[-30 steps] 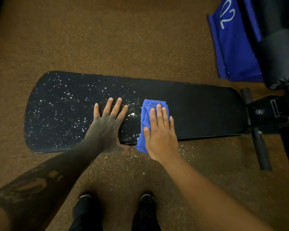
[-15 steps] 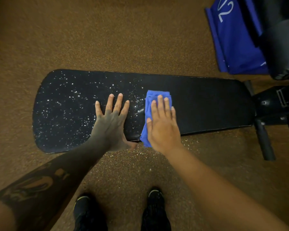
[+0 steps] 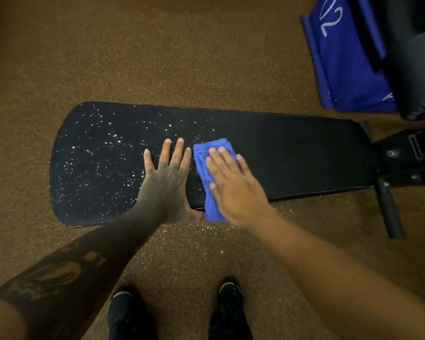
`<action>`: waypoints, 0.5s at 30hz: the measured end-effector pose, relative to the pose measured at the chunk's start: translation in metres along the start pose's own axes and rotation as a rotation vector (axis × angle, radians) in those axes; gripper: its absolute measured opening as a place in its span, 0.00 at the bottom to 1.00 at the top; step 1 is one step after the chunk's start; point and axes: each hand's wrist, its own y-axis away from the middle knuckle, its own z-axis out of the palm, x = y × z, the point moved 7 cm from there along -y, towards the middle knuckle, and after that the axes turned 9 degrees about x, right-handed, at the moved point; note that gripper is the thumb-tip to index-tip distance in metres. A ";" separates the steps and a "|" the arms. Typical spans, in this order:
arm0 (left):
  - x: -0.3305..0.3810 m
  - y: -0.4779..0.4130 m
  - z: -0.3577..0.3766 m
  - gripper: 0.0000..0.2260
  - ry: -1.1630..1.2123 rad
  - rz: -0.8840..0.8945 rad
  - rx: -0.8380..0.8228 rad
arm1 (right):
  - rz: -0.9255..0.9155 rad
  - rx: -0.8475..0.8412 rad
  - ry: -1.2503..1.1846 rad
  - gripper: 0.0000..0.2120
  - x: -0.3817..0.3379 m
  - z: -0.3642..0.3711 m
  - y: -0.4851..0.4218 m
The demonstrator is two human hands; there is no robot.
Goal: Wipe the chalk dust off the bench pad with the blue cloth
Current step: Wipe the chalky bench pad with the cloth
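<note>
The long black bench pad (image 3: 292,153) lies across the view. White chalk dust (image 3: 96,153) speckles its left half, while the right half looks dark and clean. The folded blue cloth (image 3: 204,165) lies on the pad's middle, reaching over the near edge. My right hand (image 3: 233,185) presses flat on the cloth, fingers pointing up and left. My left hand (image 3: 167,177) rests flat on the pad right beside the cloth, fingers spread, holding nothing.
Brown speckled floor surrounds the bench, with chalk specks (image 3: 206,227) fallen below the near edge. The black bench frame and crossbar (image 3: 390,207) are at the right. A blue bag with white numerals (image 3: 346,57) sits at top right. My black shoes (image 3: 228,307) stand below.
My right hand and the cloth have turned, fingers now angled toward the left hand, and the gap between cloth and left hand has closed. The left hand stays planted.
</note>
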 end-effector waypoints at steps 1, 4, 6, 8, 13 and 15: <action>0.000 0.000 0.000 0.69 -0.001 -0.001 -0.001 | 0.091 0.015 0.014 0.27 0.017 -0.001 -0.007; 0.000 0.000 0.001 0.69 -0.014 0.002 -0.007 | 0.404 0.007 -0.016 0.28 0.044 -0.001 -0.020; 0.000 0.001 0.000 0.68 -0.010 0.001 -0.002 | 0.299 -0.004 -0.029 0.28 0.023 0.001 -0.022; 0.000 0.001 -0.001 0.68 0.000 -0.003 -0.004 | 0.115 -0.039 -0.007 0.29 0.007 -0.001 -0.018; -0.002 0.002 -0.006 0.69 0.055 -0.027 0.005 | 0.222 0.044 -0.080 0.30 0.020 -0.020 -0.022; -0.007 0.004 -0.008 0.69 0.045 -0.032 0.001 | 0.203 0.000 -0.071 0.29 0.008 -0.011 -0.019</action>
